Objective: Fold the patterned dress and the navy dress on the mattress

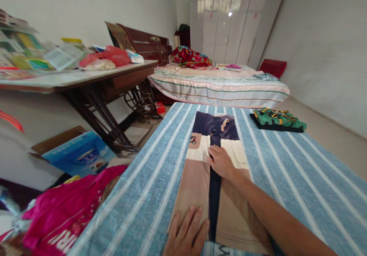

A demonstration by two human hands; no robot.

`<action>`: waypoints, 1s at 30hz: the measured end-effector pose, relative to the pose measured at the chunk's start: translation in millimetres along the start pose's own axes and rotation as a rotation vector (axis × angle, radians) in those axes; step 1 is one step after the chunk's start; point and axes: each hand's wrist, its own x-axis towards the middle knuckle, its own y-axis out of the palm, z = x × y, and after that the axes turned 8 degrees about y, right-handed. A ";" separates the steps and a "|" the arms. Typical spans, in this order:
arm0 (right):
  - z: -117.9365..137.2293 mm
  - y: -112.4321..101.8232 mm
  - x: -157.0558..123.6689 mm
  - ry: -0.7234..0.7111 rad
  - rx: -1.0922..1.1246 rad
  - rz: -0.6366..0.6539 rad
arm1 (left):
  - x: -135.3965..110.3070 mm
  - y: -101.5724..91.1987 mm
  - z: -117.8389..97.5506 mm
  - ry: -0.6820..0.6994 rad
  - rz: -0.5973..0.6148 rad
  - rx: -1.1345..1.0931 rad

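A pair of drawstring pants [196, 179] lies flat on the striped bed cover, its waist at the far end. It has a navy top with a tied cord, a cream band and tan legs, plus a navy strip down the middle. My left hand [186, 235] rests palm down on the left leg near the hem, fingers spread. Farther up, my right hand [220, 160] has its fingers curled together on the navy strip at the cream band. My right forearm hides part of the right leg.
Folded green and black clothes [279, 119] lie at the far right of the blue striped cover [155, 168]. Pink clothing [65, 210] is heaped at left below a cluttered sewing table [114, 72]. Another bed [218, 84] stands beyond, with wardrobes [220, 26] behind.
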 end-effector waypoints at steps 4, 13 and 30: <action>-34.9 -7.5 6.0 0.063 0.026 -0.014 | -2.7 -8.6 -9.3 -0.060 0.142 -0.210; -69.0 -16.0 -20.3 0.098 0.110 -0.030 | -9.4 -39.3 -10.4 -0.188 0.103 -0.408; -67.3 -22.5 -41.0 0.227 0.472 -0.138 | -24.8 -29.6 9.0 -0.318 -0.101 -0.225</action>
